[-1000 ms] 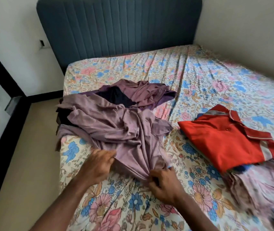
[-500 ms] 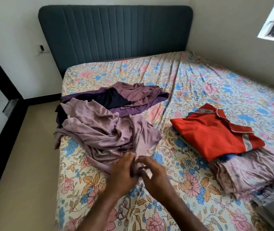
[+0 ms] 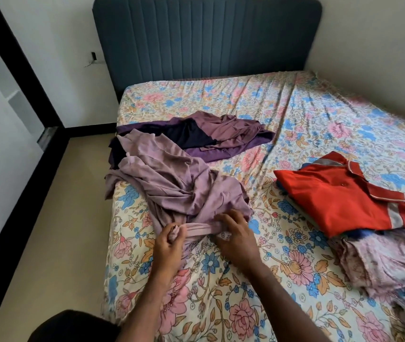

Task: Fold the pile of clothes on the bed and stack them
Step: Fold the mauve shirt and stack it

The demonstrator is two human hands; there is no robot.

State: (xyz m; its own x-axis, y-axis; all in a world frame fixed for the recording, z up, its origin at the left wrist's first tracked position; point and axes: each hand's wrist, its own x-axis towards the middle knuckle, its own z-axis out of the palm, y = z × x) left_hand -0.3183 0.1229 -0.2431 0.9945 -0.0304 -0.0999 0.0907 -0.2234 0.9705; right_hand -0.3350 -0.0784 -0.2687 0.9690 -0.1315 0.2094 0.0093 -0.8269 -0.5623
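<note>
Mauve garment (image 3: 171, 183), crumpled at near left edge of bed (image 3: 319, 114), one corner overhanging the side. Left hand (image 3: 170, 239) clenched on a bunched end of the hem; right hand (image 3: 233, 233) curled over the other end, fingers pressing the cloth down. Hem band drawn taut between the two hands, apparently to find a straight edge from which to spread the piece flat before folding. Garment pulled close to the bed's near edge, probably for reach.

Purple garment (image 3: 221, 134) farther back, toward headboard (image 3: 206, 38), unfolded, with a dark piece (image 3: 189, 137) lying across it; the mauve garment partly overlapping this pair at the left. Remainder of the pile thus three pieces, none yet folded.

Stack (image 3: 381, 262) at right, well apart from the pile, kept clear of the working area. Red shirt (image 3: 339, 201) folded on top, collar toward the far side; pale printed pieces beneath, blue cloth showing between. Placement to the right likely chosen for a short transfer by the right hand.

Task judged partly complete: several pieces stacked, mauve garment in hand.

Risk: soft, slippery-looking cloth, liable to slide off the bed edge while spread.
</note>
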